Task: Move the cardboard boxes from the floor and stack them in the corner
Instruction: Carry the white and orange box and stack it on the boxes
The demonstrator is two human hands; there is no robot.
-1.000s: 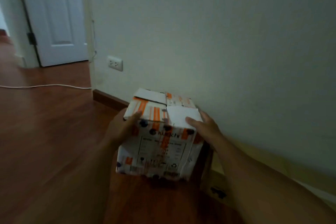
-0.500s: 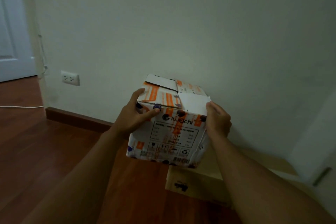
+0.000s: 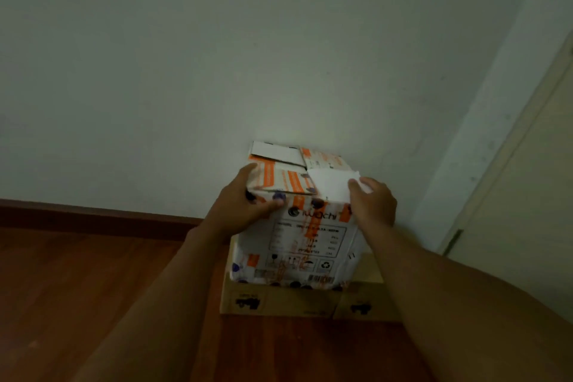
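A white cardboard box [image 3: 305, 236] with orange stripes and black print sits on top of a flat brown cardboard box [image 3: 279, 301] that lies on the floor against the wall. My left hand [image 3: 245, 205] grips the white box's upper left edge, thumb on the front face. My right hand [image 3: 373, 201] holds its upper right corner, fingers over the top flap. The top flaps are folded shut but uneven. The brown box carries small black truck marks on its front.
A pale wall [image 3: 217, 56] rises directly behind the boxes, with a dark wooden baseboard [image 3: 77, 214] along it. At the right, a wall corner and a light door [image 3: 521, 195] stand close. The wooden floor [image 3: 77, 304] stretches out to the left.
I have carried the white box rightward and lowered it from mid-air onto the brown box near the corner. The wall outlet and left door have left the view.
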